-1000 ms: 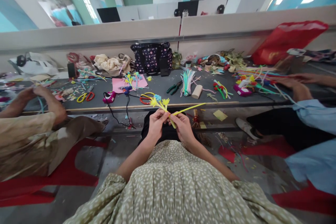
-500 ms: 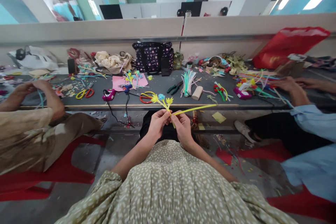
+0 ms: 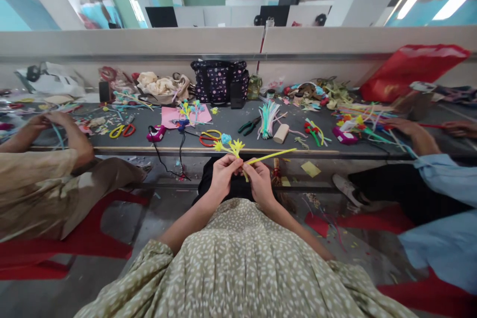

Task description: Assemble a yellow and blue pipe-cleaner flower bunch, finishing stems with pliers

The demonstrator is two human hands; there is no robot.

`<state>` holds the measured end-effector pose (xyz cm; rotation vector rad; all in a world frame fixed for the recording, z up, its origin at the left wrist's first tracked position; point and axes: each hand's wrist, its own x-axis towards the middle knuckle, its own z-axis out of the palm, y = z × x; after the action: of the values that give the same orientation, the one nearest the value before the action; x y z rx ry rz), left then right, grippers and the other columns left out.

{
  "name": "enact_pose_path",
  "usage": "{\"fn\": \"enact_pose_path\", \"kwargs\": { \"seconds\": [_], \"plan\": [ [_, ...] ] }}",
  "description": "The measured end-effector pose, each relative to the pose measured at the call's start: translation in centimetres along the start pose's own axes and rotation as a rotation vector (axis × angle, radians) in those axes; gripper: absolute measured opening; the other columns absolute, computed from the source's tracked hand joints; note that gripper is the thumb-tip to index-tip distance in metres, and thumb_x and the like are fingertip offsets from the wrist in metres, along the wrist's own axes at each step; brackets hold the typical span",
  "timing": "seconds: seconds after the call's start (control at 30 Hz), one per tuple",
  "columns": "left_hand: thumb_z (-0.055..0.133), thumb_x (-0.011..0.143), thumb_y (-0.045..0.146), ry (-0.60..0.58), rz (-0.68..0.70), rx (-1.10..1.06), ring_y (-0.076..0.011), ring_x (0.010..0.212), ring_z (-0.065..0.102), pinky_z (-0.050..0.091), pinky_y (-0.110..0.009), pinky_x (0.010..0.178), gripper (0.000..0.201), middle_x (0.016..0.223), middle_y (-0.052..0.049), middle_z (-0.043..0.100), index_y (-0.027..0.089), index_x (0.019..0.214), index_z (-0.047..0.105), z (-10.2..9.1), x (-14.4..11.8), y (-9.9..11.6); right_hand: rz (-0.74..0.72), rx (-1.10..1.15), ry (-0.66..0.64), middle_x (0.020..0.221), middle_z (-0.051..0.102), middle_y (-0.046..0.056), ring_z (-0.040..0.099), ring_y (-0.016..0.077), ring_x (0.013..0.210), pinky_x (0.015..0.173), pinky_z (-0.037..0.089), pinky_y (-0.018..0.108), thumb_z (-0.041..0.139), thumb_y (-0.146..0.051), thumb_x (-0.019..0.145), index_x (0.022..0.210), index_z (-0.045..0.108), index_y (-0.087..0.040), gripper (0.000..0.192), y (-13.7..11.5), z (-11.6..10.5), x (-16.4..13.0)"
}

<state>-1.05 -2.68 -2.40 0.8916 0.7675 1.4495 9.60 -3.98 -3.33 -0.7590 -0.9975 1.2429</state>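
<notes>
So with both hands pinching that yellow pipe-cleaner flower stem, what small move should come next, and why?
Probably another twist of the loose yellow pipe cleaner around the flower stem: the left hand pinches the stem, the right hand grips the strand, and its long end juts out unwound.

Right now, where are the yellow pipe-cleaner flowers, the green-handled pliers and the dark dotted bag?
yellow pipe-cleaner flowers (image 3: 235, 146), head view, on a bloom.
green-handled pliers (image 3: 249, 125), head view, near its pivot.
dark dotted bag (image 3: 216, 82), head view, on its front.

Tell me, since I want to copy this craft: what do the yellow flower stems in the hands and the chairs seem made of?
Yellow flower stems: probably fuzzy pipe cleaner, thin, matte, bent. Red chairs: seemingly moulded plastic, smooth, slightly glossy.
</notes>
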Motion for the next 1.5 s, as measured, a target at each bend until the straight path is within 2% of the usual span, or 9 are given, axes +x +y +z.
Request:
{"fn": "enact_pose_path", "kwargs": {
  "seconds": [0.27, 0.4, 0.57, 0.73, 0.87, 0.97, 1.03, 1.13, 1.5],
  "plan": [
    [0.080, 0.068, 0.033, -0.075, -0.075, -0.006, -0.0048, 0.045, 0.048, 0.037, -0.018, 0.044, 0.027, 0.059, 0.004, 0.054, 0.015, 0.069, 0.060, -0.4, -0.1, 0.2, 0.388, 0.306, -0.094, 0.061, 0.063, -0.002, 0.055, 0.0118, 0.052, 0.055, 0.049, 0.025, 0.077, -0.027, 0.066, 0.068, 0.066, -0.019, 0.014, -0.2, -0.5, 0.5],
    [0.079, 0.068, 0.036, -0.126, -0.086, 0.011, -0.0062, 0.044, 0.049, 0.037, -0.019, 0.041, 0.028, 0.059, 0.002, 0.055, 0.014, 0.070, 0.061, -0.5, -0.2, 0.3, 0.417, 0.360, -0.129, 0.061, 0.062, -0.002, 0.054, 0.0109, 0.053, 0.057, 0.049, 0.025, 0.077, -0.027, 0.068, 0.069, 0.065, -0.019, 0.014, 0.0, -0.7, 0.4],
    [0.080, 0.066, 0.037, -0.098, -0.039, 0.025, -0.0064, 0.050, 0.049, 0.039, -0.020, 0.048, 0.028, 0.061, 0.002, 0.056, 0.014, 0.068, 0.063, 0.0, -0.1, 0.4, 0.129, 0.189, -0.028, 0.069, 0.062, -0.002, 0.055, 0.0115, 0.059, 0.062, 0.047, 0.025, 0.071, -0.028, 0.075, 0.074, 0.064, -0.022, 0.010, 0.0, -0.1, -0.1],
    [0.080, 0.066, 0.036, -0.040, 0.040, 0.073, -0.0054, 0.050, 0.044, 0.033, -0.019, 0.048, 0.027, 0.060, 0.002, 0.057, 0.014, 0.068, 0.064, 0.3, 0.1, -0.2, -0.230, -0.243, 0.089, 0.075, 0.059, -0.001, 0.055, 0.0149, 0.068, 0.067, 0.046, 0.028, 0.063, -0.031, 0.084, 0.077, 0.063, -0.024, 0.010, 0.0, -0.2, -0.3],
    [0.082, 0.062, 0.033, 0.015, 0.056, 0.069, -0.0047, 0.050, 0.042, 0.033, -0.019, 0.048, 0.029, 0.063, 0.003, 0.057, 0.014, 0.066, 0.061, 0.4, 0.2, -0.6, -0.457, -0.518, 0.105, 0.077, 0.060, 0.001, 0.057, 0.0175, 0.074, 0.073, 0.047, 0.031, 0.059, -0.027, 0.087, 0.079, 0.062, -0.024, 0.009, 0.9, -0.9, 0.0],
    [0.082, 0.062, 0.031, 0.013, 0.058, 0.059, -0.0043, 0.049, 0.042, 0.033, -0.018, 0.049, 0.028, 0.061, 0.003, 0.057, 0.013, 0.065, 0.061, 0.5, 0.2, -0.5, -0.580, -0.607, 0.095, 0.077, 0.061, 0.001, 0.059, 0.0176, 0.075, 0.074, 0.049, 0.032, 0.057, -0.024, 0.088, 0.079, 0.061, -0.022, 0.010, 1.4, -1.2, 0.3],
    [0.081, 0.064, 0.030, 0.009, 0.060, 0.057, -0.0045, 0.050, 0.042, 0.034, -0.018, 0.050, 0.026, 0.060, 0.003, 0.055, 0.013, 0.064, 0.061, 0.5, 0.2, -0.4, -0.593, -0.617, 0.089, 0.077, 0.062, 0.002, 0.060, 0.0174, 0.074, 0.074, 0.050, 0.032, 0.057, -0.023, 0.088, 0.079, 0.061, -0.022, 0.010, 1.4, -1.2, 0.2],
    [0.082, 0.063, 0.029, 0.026, 0.055, 0.065, -0.0046, 0.051, 0.044, 0.035, -0.018, 0.051, 0.026, 0.057, 0.004, 0.054, 0.013, 0.062, 0.062, 0.6, 0.2, -0.2, -0.491, -0.524, 0.079, 0.077, 0.062, 0.001, 0.059, 0.0168, 0.073, 0.071, 0.050, 0.031, 0.058, -0.026, 0.088, 0.079, 0.063, -0.022, 0.010, 1.0, -1.0, -0.1],
    [0.082, 0.062, 0.031, -0.034, -0.054, -0.041, -0.0069, 0.048, 0.051, 0.042, -0.020, 0.047, 0.027, 0.056, 0.001, 0.058, 0.012, 0.062, 0.063, 0.1, 0.0, 0.0, 0.177, 0.202, -0.013, 0.064, 0.065, -0.002, 0.057, 0.0108, 0.054, 0.056, 0.049, 0.023, 0.075, -0.026, 0.071, 0.072, 0.067, -0.019, 0.010, 0.2, -0.6, 0.2]
  ]
}}
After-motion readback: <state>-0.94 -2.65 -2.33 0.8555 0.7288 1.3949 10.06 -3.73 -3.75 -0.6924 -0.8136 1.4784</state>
